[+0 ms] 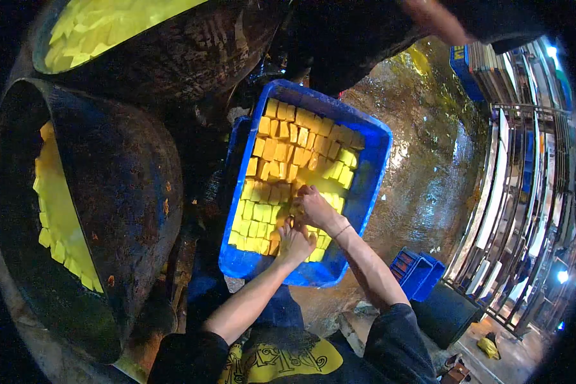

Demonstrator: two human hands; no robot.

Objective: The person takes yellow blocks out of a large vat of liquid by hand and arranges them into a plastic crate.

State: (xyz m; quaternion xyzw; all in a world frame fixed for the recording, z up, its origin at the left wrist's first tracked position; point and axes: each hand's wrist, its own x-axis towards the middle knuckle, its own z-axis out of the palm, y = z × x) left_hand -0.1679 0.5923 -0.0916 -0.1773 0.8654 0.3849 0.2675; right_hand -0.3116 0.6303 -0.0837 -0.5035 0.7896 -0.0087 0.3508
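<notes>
Rows of small yellow tofu blocks (281, 151) fill a blue plastic crate (242, 259) in front of me. My left hand (294, 243) is low in the crate, with its fingers bent down around a tofu block. Just above and to its right, my right hand (317, 206) has its fingers curled in among the blocks near the middle. The fingertips of both hands are partly hidden, and the blocks under them are hard to make out. The blocks on the lower left and right look brighter than those in the upper middle.
Two large dark vats stand on the left; the lower vat (131, 192) and the upper vat (173, 61) hold yellow blocks. Another person's arm (438, 20) shows at the top. Wet floor (416, 173) lies to the right, with small blue baskets (422, 275) and a rack (512, 198).
</notes>
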